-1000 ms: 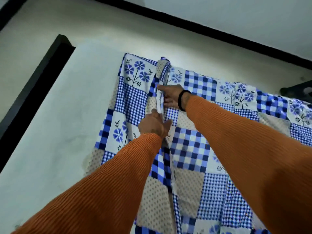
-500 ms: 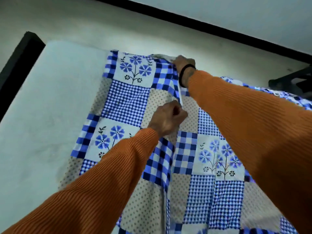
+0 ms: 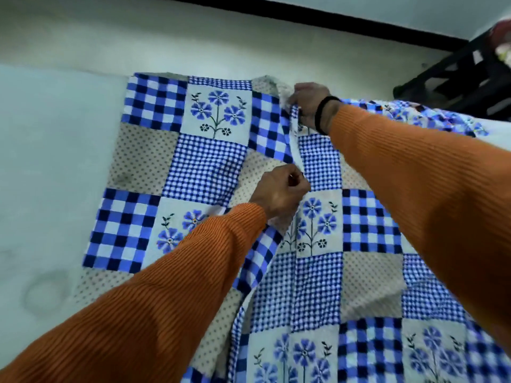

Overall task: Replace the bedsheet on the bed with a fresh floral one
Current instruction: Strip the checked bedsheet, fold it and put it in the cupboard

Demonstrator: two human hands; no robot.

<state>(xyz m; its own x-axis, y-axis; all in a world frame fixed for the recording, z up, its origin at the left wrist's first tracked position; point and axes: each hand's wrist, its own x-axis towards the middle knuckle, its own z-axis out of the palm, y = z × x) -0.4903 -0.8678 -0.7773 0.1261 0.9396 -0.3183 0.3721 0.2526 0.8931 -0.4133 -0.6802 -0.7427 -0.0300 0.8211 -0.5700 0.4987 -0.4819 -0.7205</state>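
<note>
A floral bedsheet (image 3: 210, 161) in blue checks, dotted beige squares and blue flower panels lies partly unfolded on a pale bare mattress (image 3: 49, 167). A raised fold runs up its middle. My left hand (image 3: 282, 190), in an orange sleeve, grips that fold with curled fingers near the centre. My right hand (image 3: 309, 106), with a black band at the wrist, pinches the same fold farther away, near the sheet's far edge.
Beyond the mattress lies a light floor (image 3: 193, 37) with a black skirting line (image 3: 331, 20) along the wall. A dark piece of furniture (image 3: 464, 78) stands at the far right. Bare mattress stretches to the left of the sheet.
Both hands have drawn the fold to the right, and more of the sheet's left part now lies flat. The view has shifted right, so the black bed frame at the left is out of sight.
</note>
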